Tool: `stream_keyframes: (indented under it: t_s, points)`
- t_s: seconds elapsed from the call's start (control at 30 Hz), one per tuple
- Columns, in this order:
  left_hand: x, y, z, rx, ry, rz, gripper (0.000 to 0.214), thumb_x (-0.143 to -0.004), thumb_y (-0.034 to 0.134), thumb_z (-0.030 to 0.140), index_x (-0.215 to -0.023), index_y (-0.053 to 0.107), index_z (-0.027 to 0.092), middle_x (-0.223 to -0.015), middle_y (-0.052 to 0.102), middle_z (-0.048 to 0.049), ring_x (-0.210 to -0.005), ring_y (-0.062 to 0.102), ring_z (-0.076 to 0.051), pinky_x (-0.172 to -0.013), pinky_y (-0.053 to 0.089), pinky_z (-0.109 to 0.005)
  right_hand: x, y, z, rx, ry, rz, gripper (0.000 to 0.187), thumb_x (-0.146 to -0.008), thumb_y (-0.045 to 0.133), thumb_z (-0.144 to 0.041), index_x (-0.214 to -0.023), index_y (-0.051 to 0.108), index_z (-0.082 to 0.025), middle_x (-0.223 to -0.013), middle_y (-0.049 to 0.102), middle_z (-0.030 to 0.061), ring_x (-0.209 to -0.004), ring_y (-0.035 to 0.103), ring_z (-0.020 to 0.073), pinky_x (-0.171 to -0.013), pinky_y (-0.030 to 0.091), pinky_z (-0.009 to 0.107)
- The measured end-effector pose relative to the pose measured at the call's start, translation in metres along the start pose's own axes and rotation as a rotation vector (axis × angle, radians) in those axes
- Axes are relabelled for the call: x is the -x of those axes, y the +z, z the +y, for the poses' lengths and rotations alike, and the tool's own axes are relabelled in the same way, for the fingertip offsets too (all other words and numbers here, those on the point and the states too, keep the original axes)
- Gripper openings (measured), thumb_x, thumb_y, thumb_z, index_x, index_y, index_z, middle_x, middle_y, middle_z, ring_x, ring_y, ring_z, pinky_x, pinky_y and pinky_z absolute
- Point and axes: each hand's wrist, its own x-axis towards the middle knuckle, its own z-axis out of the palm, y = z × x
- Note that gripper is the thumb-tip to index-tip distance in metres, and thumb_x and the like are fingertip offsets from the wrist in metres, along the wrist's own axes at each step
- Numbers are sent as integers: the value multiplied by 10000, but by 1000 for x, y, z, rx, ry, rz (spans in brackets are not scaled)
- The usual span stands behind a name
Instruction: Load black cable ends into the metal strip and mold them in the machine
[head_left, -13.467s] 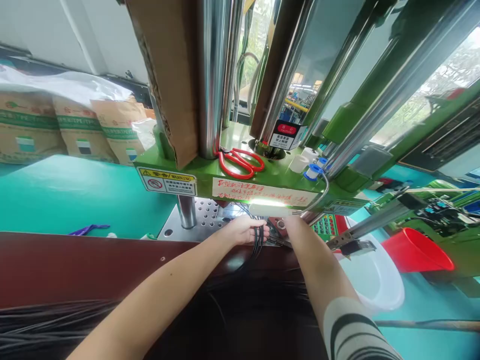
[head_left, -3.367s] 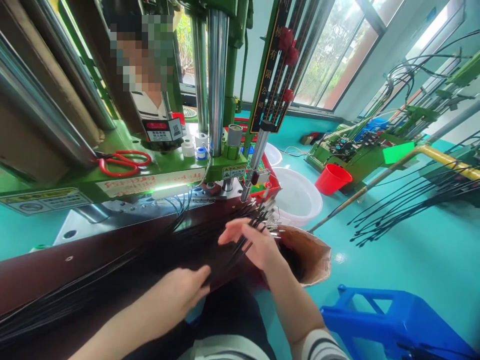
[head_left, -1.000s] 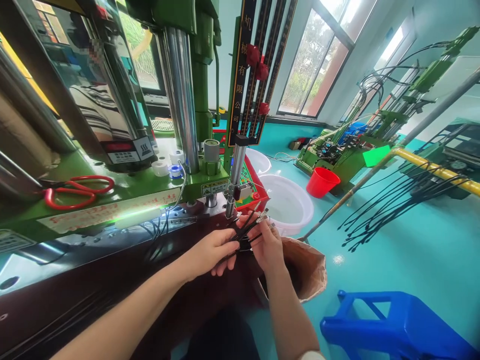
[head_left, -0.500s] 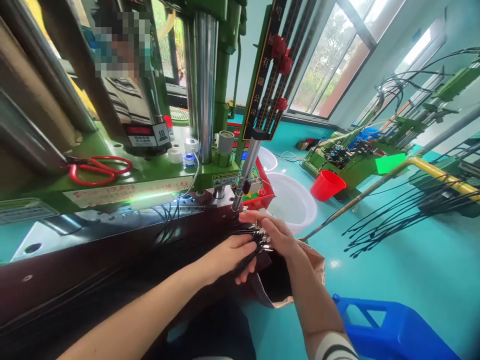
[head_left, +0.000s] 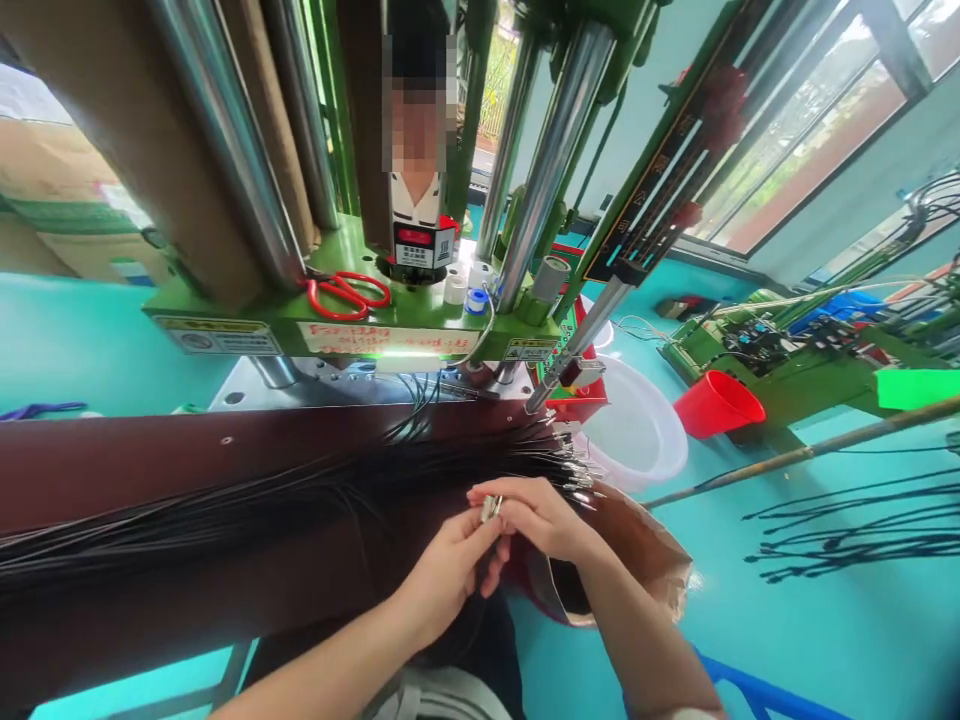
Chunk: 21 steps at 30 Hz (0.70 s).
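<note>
My left hand (head_left: 450, 570) and my right hand (head_left: 536, 515) meet in front of the dark brown bench (head_left: 150, 470), fingers pinched together on a few black cables whose metal ends (head_left: 491, 507) stick up between them. A long bundle of black cables (head_left: 262, 500) lies along the bench, its metal-tipped ends (head_left: 570, 470) fanned out just above my right hand. Below my hands stands an open brown paper bag (head_left: 645, 550).
A green press (head_left: 360, 335) with chrome columns rises behind the bench, with red scissors (head_left: 346, 293) and tape rolls (head_left: 466, 290) on its ledge. On the teal floor at right are white basins (head_left: 637, 430), a red bucket (head_left: 716, 405), loose black cables (head_left: 847, 530), a pole and other machines.
My view has swung left, so the press sits centred. Both hands have dropped a little and stay pinched on the cable ends; the cable bundle's tips now show spread above them.
</note>
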Motion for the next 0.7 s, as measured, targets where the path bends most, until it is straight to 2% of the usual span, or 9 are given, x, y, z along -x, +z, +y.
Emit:
stream_keyframes:
  t_s: [0.1,0.17,0.27,0.33,0.4,0.47,0.5,0.57,0.7]
  points:
    - [-3,-7,6,10,79,48,332,-681,640,442,-704,498,143,-597,471,28,-449,389,-46,-371,276,-180,-13,4,-2,136,-18,103,327,-900,364,-297,-1028,642,-181,-821,673,33,-627,607,122,-624,480,238]
    - [-8,-11,6,27,113,70,343,-682,634,452,-684,473,150,-588,465,33,-448,392,-49,-370,280,-182,-20,7,-5,183,-17,45,328,-896,379,-298,-1120,595,-193,-922,671,38,-601,612,113,-648,484,249]
    - [-13,-16,3,84,126,82,343,-692,623,458,-705,443,166,-571,461,45,-449,389,-54,-374,292,-182,-31,8,-10,189,16,-116,366,-902,365,-309,-1231,501,-224,-1117,615,45,-545,608,84,-665,493,259]
    - [-12,-19,3,113,111,66,321,-715,604,448,-748,441,174,-555,463,53,-449,389,-58,-393,319,-188,-41,1,-9,191,-2,-159,366,-910,338,-306,-1232,496,-233,-1141,605,33,-626,630,97,-724,490,276]
    - [-9,-22,5,135,91,44,296,-747,572,441,-821,447,183,-539,462,59,-455,390,-66,-429,366,-208,-57,-11,0,307,-17,-24,360,-916,314,-287,-1208,515,-227,-1102,625,26,-832,630,133,-830,458,300]
    - [-5,-25,6,156,71,35,296,-772,538,446,-894,444,193,-532,461,63,-463,388,-72,-453,388,-223,-78,-27,15,587,49,209,344,-902,339,-247,-1184,529,-196,-1104,619,50,-1036,551,164,-927,396,325]
    - [-3,-26,7,168,67,32,299,-778,528,450,-910,439,197,-533,460,64,-465,386,-72,-455,384,-222,-89,-35,24,756,120,271,341,-879,380,-219,-1189,518,-178,-1139,595,67,-1089,512,177,-955,369,335]
    - [-2,-28,6,195,59,24,298,-771,540,447,-893,431,198,-535,454,65,-460,373,-66,-438,348,-203,-111,-45,40,919,208,286,378,-809,458,-139,-1184,505,-121,-1183,552,122,-1125,474,216,-976,336,360]
    - [-2,-33,0,221,29,37,312,-726,599,428,-790,410,189,-509,413,77,-425,313,-42,-390,247,-170,-138,-46,53,1015,284,210,350,-747,422,-40,-1073,545,-77,-1114,550,194,-1071,491,273,-913,350,396]
